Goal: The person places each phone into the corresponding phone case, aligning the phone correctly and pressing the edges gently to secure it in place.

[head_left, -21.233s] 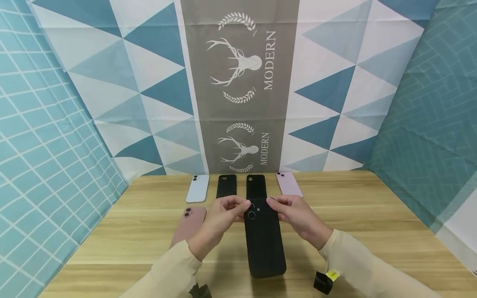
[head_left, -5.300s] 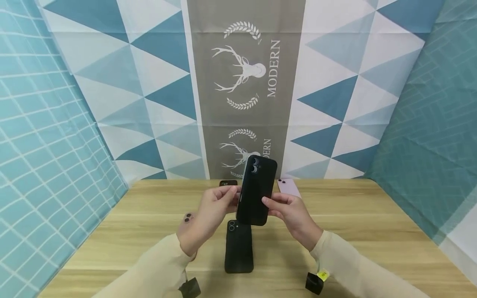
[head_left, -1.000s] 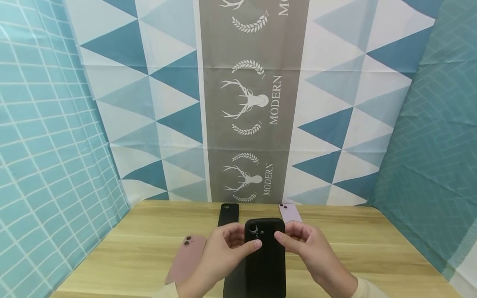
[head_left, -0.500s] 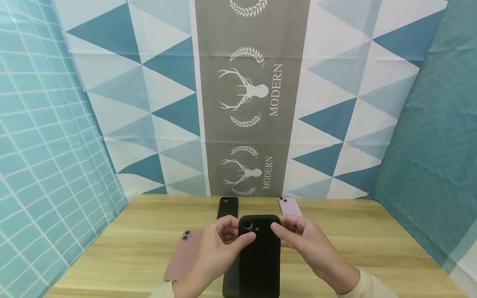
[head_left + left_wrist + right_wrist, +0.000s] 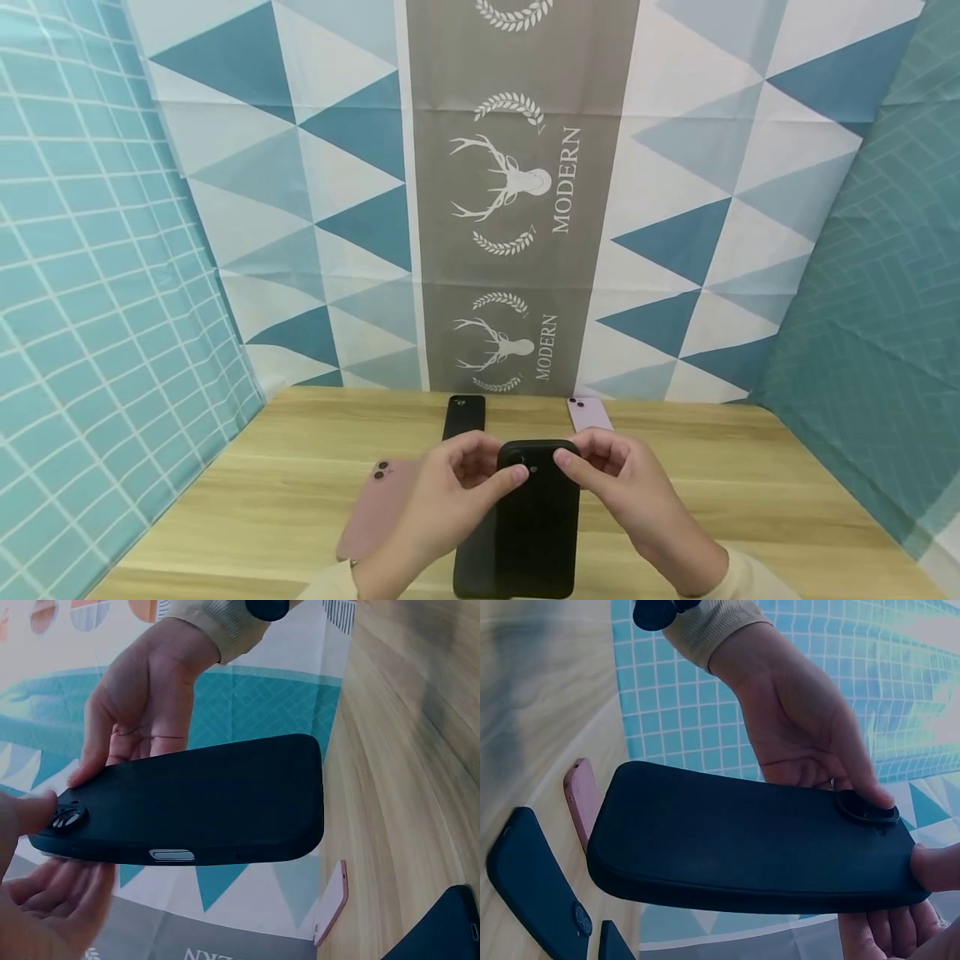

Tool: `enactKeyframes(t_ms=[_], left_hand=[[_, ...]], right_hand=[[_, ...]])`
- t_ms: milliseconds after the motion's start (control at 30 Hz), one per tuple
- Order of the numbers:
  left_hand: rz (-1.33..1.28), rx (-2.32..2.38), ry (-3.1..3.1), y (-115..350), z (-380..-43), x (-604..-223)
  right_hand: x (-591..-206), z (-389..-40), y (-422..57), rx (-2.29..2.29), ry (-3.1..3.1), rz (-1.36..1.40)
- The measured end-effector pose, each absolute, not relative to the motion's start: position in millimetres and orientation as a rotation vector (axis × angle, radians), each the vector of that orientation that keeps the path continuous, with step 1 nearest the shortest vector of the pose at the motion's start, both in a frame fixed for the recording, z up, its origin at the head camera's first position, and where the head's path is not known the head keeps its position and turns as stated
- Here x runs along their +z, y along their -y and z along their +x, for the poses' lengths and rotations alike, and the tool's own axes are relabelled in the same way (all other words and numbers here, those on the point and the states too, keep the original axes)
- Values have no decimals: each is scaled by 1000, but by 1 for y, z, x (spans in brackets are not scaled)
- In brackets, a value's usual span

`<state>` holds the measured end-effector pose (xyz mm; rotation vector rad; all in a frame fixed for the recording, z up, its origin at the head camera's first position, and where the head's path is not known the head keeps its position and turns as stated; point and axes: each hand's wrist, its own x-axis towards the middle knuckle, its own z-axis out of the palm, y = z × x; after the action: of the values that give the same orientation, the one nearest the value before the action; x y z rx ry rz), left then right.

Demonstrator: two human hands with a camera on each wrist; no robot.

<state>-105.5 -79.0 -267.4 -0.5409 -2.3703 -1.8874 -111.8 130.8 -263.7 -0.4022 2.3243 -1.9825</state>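
A phone in a black case [image 5: 536,533] is held upright, camera end up, between both hands above the table. My left hand [image 5: 450,500] pinches its upper left corner, thumb [image 5: 866,796] over the camera ring, fingers behind. My right hand [image 5: 637,504] grips the upper right corner with the thumb on the back. A pale phone edge shows through the side cutout [image 5: 172,855] in the left wrist view. Another black-cased phone [image 5: 474,562] lies on the table just behind, partly hidden by it. The held phone's screen side is hidden.
A pink phone [image 5: 378,508] lies left of my left hand. At the back of the wooden table [image 5: 720,467] lie a black case or cased phone [image 5: 465,417] and a lilac phone [image 5: 589,414]. A patterned cloth wall stands behind.
The white phone and one black case have left the back row since the first frame; a black phone lies nearer. Just now my left thumb has slid across the camera ring.
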Motion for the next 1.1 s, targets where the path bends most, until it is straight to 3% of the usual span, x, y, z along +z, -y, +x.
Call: enactKeyframes(t_ms=[1100], left_hand=[[-474,-2029,2209,75,-105,-274]], right_hand=[[-271,-120,-136,-1936,-2198,-444]])
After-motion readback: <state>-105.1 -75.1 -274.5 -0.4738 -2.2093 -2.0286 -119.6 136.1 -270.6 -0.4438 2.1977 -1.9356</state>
